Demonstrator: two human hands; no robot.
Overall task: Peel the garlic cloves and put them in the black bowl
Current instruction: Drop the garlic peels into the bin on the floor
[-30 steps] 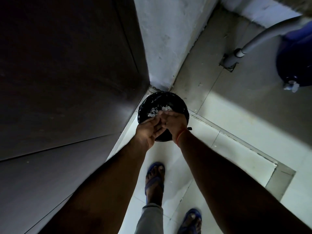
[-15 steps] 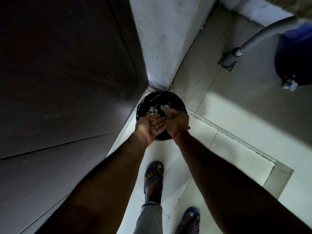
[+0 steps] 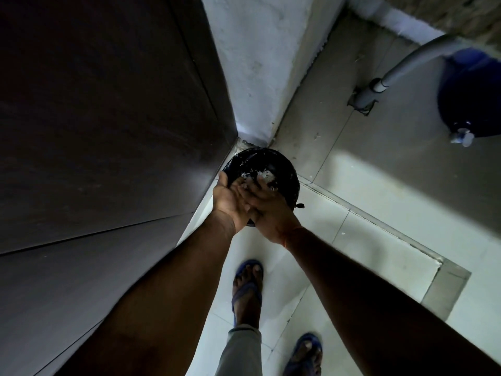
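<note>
Head view: two hands over a black bin.
Left hand (image 3: 230,198) and right hand (image 3: 271,210) touch, fingers straight, above white peels (image 3: 264,175) in the bin (image 3: 287,169).

Two hands are raised together: the left hand (image 3: 230,198) and the right hand (image 3: 271,210). Just past their fingers (image 3: 261,183) sits one black-lined bin (image 3: 287,172) holding one heap of white peelings (image 3: 264,175). Below the hands stand two feet in two blue sandals (image 3: 248,289). Well off to the right of the fingers are one grey pipe (image 3: 406,63) and one blue container (image 3: 471,96).
</note>
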